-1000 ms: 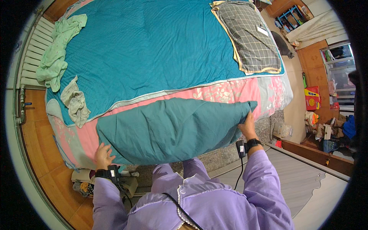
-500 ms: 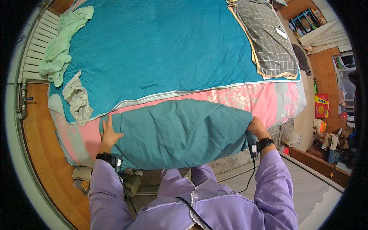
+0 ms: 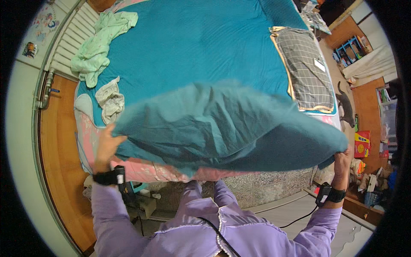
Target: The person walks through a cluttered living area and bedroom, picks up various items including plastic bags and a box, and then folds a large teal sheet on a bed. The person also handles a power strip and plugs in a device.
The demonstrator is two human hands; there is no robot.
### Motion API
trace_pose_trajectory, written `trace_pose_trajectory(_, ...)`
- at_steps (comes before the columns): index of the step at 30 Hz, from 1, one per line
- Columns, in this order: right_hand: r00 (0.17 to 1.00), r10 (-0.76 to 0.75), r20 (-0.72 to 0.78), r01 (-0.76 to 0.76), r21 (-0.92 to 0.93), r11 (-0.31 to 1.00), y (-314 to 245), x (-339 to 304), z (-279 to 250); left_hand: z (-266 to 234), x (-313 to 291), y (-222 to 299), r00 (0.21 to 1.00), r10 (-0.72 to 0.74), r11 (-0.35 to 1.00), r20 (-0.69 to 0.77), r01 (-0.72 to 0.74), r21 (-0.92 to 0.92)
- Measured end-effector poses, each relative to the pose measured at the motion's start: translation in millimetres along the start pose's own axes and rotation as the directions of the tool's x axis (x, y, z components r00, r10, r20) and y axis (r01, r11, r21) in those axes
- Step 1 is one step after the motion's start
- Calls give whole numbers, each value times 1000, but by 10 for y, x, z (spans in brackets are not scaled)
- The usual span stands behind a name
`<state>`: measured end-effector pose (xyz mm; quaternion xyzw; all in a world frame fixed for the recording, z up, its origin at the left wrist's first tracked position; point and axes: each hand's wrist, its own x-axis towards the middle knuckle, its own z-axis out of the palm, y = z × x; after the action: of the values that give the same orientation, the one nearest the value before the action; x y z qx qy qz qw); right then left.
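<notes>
A teal bed sheet (image 3: 214,132) is stretched between my two hands, its middle billowing up over the near part of the bed and slightly blurred. My left hand (image 3: 108,145) is closed on the sheet's left end, thumb pointing inward. At the far right corner, my right hand (image 3: 342,160) grips the fabric with bent fingers. Beneath lies a darker teal quilted bed cover (image 3: 201,47) with a pink floral layer (image 3: 145,171) showing along the near edge. A pale grey cloth (image 3: 111,100) rests crumpled beyond my left hand, and a green garment (image 3: 96,51) lies farther off.
A grey checked pillow (image 3: 302,66) with yellow edging sits at the bed's right, a white rectangle (image 3: 320,64) on it. A white radiator (image 3: 70,43) stands at the left wall. Right of the bed are a dark cat (image 3: 345,105) and a red box (image 3: 362,144).
Both hands have spread apart, the right one moving well to the right. The sheet has risen and widened, its middle lifting away from me. The view has shifted slightly.
</notes>
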<state>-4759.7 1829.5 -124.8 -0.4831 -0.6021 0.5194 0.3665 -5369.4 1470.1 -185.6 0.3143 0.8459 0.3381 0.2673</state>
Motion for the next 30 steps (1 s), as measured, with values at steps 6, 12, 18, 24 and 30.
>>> trace_pose_trajectory(6, 919, -386, -81, 354, -261, 898, -78, -176, 106, -368, -242, -169, 965, 146, 989, -217, -140, 42)
trace_pose_trajectory(12, 992, 18, 125, 116, -959, 259, 1761, -406, 344, 633, -546, -1176, 991, 120, 908, 54, -131, 398)
trace_pose_trajectory(18, 864, 458, -208, -493, -534, 686, 2773, -681, 504, 1100, -585, -1774, 630, -776, 604, -34, 726, -330)
trace_pose_trajectory(24, 648, 718, -253, -733, 49, 679, 2817, -481, 792, 1303, -354, -2332, 609, -790, 475, 70, 680, -559)
trace_pose_trajectory(30, 896, 147, -419, -442, -815, 375, 2598, -608, 758, 1407, -531, -2349, 858, -512, 793, -46, 451, -410)
